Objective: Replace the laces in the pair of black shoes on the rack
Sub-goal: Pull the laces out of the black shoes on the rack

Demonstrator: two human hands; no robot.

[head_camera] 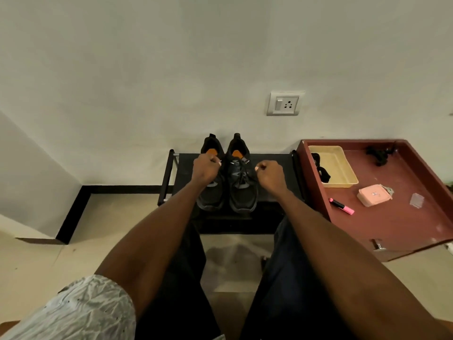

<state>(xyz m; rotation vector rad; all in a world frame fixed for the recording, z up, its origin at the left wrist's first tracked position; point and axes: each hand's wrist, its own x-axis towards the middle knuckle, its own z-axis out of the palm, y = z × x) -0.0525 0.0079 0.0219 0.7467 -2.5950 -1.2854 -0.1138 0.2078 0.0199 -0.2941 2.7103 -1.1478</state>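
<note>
A pair of black fabric lace-up shoes [226, 177] stands side by side on the black metal-framed shoe rack [274, 192], heels toward the wall. The left hand [205, 168] and right hand [269, 174] are curled into fists on either side of the right-side shoe; the lace ends are too thin to confirm. A black lace [322, 169] lies in the shallow cream plastic tray [343, 165] on the red-brown cabinet top [397, 217].

Plain off-white wall [147, 69] fills upper half, evenly lit, no window in view. Switch-and-socket plate [285, 103] on wall at 1 o'clock. Black skirting [117, 189] along wall foot, turning corner at 9 o'clock. Beige tiled floor [49, 261] below. Reddish-brown bench [392, 224] with raised rim at 3 o'clock, against wall. Soft shadow on floor at centre.
</note>
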